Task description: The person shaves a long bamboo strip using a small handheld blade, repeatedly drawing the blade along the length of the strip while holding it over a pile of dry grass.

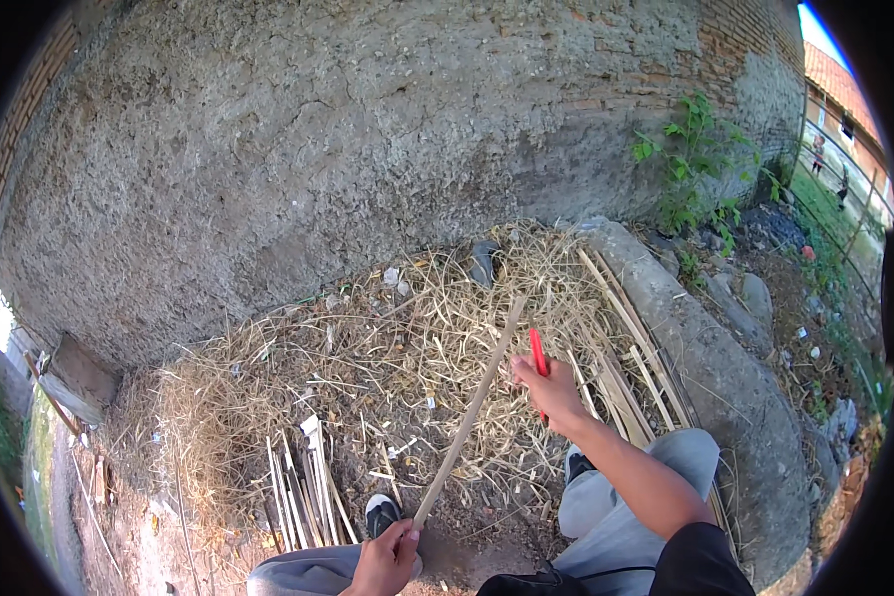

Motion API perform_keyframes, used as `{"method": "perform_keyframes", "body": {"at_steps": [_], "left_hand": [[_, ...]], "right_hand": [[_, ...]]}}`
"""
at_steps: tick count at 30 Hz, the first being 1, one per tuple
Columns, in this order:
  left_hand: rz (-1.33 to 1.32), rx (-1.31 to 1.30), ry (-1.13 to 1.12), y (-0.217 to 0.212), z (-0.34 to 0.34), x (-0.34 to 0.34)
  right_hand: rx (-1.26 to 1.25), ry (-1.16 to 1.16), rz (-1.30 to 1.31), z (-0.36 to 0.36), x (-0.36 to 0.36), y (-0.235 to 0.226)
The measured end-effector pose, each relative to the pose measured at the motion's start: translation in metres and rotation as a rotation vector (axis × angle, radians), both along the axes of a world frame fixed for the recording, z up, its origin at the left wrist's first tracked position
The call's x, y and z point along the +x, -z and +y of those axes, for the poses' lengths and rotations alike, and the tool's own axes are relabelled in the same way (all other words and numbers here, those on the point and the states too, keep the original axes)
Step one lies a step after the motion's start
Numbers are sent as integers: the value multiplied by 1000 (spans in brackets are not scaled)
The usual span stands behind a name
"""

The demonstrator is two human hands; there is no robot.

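Note:
My left hand is closed around the lower end of a long, flat bamboo strip. The strip slants up and away to the right, its far end above the shavings. In my right hand, closed in a fist, is a slim red tool whose pointed end sticks up past the fingers; a bit of red also shows below the fist. Its exact kind cannot be made out. The right fist is just right of the strip and looks apart from it.
Curly pale shavings cover the ground. Cut strips lie in a bundle at left and in another pile at right, beside a raised concrete ledge. A rough wall rises ahead; a green plant grows against it.

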State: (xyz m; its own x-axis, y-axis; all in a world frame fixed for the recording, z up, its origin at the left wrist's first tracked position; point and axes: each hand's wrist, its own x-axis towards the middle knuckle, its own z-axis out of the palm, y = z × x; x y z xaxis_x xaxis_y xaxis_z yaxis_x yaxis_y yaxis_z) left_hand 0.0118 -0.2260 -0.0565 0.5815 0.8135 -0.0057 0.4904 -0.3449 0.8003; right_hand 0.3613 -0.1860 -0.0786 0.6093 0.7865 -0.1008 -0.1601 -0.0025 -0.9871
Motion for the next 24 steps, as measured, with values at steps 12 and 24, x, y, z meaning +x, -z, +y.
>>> {"method": "perform_keyframes", "body": {"at_steps": [12, 24], "left_hand": [[447, 935, 121, -79, 51, 17], [56, 884, -251, -88, 127, 84]], "right_hand": [[357, 236, 493, -16, 25, -80], [421, 282, 620, 5, 63, -78]]}}
